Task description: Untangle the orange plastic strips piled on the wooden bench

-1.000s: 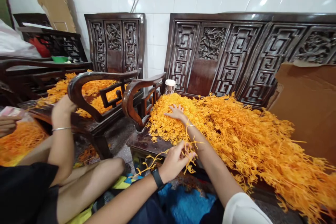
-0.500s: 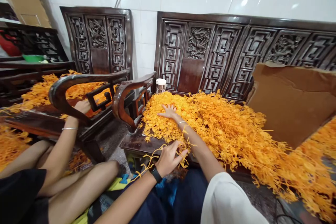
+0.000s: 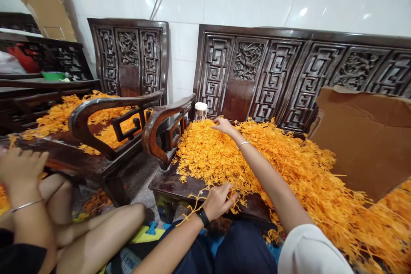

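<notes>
My left hand (image 3: 219,201), with a black band on the wrist, is closed around an orange branching plastic stem (image 3: 190,210) in front of the bench seat. The stem's thin twigs stick out on both sides of the hand. Over the far side of the orange pile my right hand (image 3: 224,126) hovers with fingers loosely bent and apart, and I see nothing in it. Below that hand lies a heap of small orange flower-like pieces (image 3: 205,154). To its right spreads a larger mass of orange branching stems (image 3: 298,171).
A white-lidded cup (image 3: 201,111) stands behind the heap by the wooden armrest (image 3: 154,130). Brown cardboard (image 3: 362,137) leans on the carved bench back (image 3: 247,98). At left, a co-worker's hand (image 3: 22,167) is raised near a chair bearing more orange pieces (image 3: 118,132).
My right hand has lifted and moved to the far side of the heap, its fingers less spread. My left hand is slightly lower and further right. The co-worker's hand has left the chair seat.
</notes>
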`<state>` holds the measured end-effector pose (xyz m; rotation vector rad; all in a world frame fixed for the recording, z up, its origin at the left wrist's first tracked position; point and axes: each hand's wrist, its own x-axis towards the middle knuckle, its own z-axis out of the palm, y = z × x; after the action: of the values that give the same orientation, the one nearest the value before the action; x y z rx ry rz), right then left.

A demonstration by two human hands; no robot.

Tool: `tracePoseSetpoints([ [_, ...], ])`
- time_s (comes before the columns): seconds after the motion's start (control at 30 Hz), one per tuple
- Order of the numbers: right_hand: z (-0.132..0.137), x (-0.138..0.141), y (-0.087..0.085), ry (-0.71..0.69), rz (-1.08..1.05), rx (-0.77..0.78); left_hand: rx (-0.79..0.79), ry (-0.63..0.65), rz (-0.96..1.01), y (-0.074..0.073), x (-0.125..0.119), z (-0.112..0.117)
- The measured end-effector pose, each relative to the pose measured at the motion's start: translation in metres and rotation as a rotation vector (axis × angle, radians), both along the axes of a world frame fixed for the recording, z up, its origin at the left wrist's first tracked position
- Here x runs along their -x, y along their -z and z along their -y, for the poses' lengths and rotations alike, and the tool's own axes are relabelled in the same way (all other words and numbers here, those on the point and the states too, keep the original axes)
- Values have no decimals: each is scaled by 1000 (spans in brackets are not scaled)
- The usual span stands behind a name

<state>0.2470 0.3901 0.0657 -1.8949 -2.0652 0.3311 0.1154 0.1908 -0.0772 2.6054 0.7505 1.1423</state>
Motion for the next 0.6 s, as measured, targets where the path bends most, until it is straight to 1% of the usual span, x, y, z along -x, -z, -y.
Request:
tracePoseSetpoints([
  [0.07,1,16,31,42,24,52,-14,3,2,1,-1,0],
  [0.13,5,31,60,48,37,86,-21,0,10,1,-1,0],
  [0.17,6,37,70,37,39,97,-22,-1,17,0,0,0],
  [0.2,7,40,77,19,37,106,-23,-2,24,0,1,0],
  [0.23,7,40,80,-2,34,117,-25,-4,29,0,1,0],
  [0.27,6,38,78,-24,28,129,-26,-6,31,0,1,-1],
  [0.3,4,33,72,-49,19,140,-29,-10,31,-1,2,-1],
  [0.37,-1,18,52,-100,-7,153,-29,-22,22,0,1,-2],
  [0.43,-6,2,27,-141,-44,136,-19,-28,9,1,0,-2],
  [0.53,-8,-14,-5,-137,-126,44,-2,-19,8,4,-1,-2],
  [0.6,-6,-18,-18,-109,-201,-39,3,-10,17,5,-2,-2],
])
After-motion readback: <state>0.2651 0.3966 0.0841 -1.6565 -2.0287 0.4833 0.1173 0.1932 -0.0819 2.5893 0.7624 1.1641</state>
